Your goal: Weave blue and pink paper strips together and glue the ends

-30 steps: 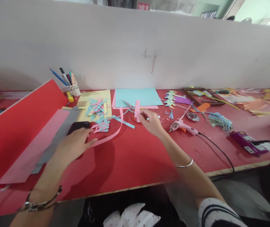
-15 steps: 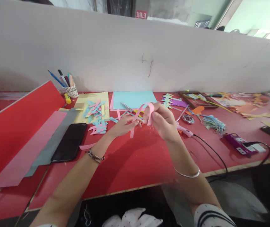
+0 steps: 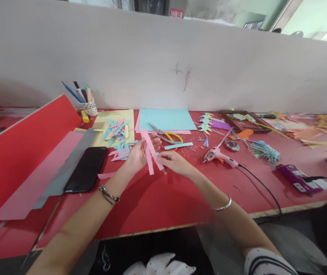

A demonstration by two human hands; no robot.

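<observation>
A pink paper strip point(image 3: 150, 149), folded over on itself with its two tails spread apart, hangs in front of me above the red table. My left hand point(image 3: 140, 153) holds it across the upturned palm, fingers mostly stretched out. The fingers of my right hand point(image 3: 174, 162) are pinched together at the strip's right tail; their tips are partly hidden. Just beyond my hands lie scissors point(image 3: 172, 136) with yellow handles and a light blue paper strip point(image 3: 178, 146). Left of my left hand is a pile of pink and blue paper pieces point(image 3: 118, 133).
A black phone point(image 3: 86, 170) and leaning red board point(image 3: 28, 152) are at left, a pen cup point(image 3: 89, 107) behind. Blue sheets point(image 3: 167, 119) lie by the partition. A pink glue gun point(image 3: 223, 157) with its cord, a tassel point(image 3: 264, 152) and a purple power strip point(image 3: 297, 177) occupy the right.
The pink strip, earlier curled in a raised loop between both hands, now hangs folded over my left palm. My right hand has come down and left, to the tail.
</observation>
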